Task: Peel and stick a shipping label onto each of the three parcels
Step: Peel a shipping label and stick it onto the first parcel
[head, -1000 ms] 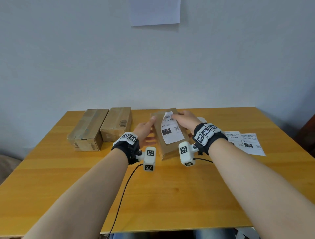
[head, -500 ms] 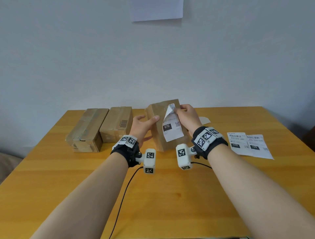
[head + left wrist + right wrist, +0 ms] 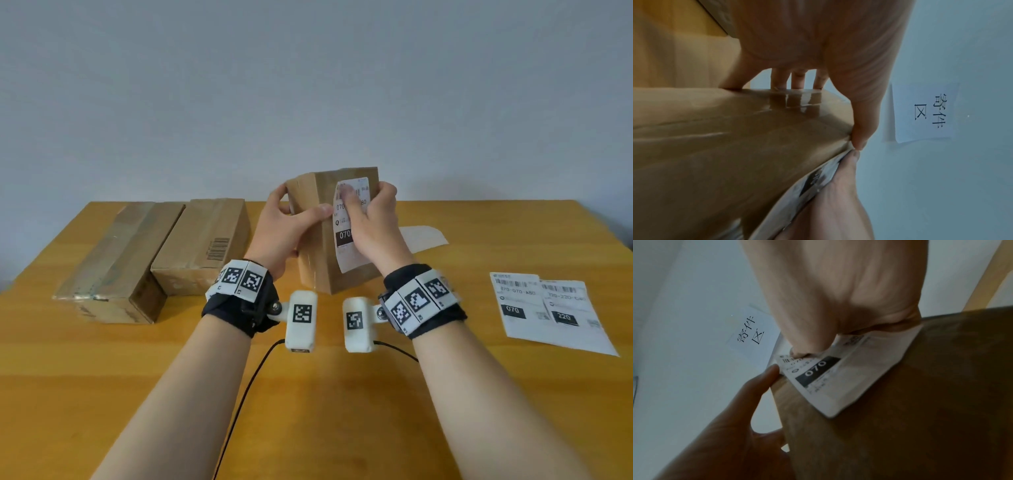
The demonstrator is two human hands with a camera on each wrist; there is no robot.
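A brown cardboard parcel (image 3: 318,253) stands upright at the table's middle, its lower end near the tabletop. My left hand (image 3: 291,219) grips its left side, thumb on the front face and fingers behind. A white shipping label (image 3: 349,246) marked 070 lies on the front face. My right hand (image 3: 373,219) holds the parcel's right edge, and its thumb presses the label's top part, which is blurred. In the right wrist view the label (image 3: 849,369) lies flat on the parcel (image 3: 920,402). Two more parcels (image 3: 113,260) (image 3: 205,243) lie side by side at the left.
A sheet with two shipping labels (image 3: 548,308), marked 070 and 220, lies on the wooden table (image 3: 342,411) at the right. A piece of backing paper (image 3: 423,236) lies behind my right hand. A paper sign (image 3: 925,112) hangs on the wall. Black cables trail from the wrist cameras.
The parcel went from lying tilted to standing upright and higher. The label's loose top, pinched and curled away before, now lies against the parcel under my right thumb.
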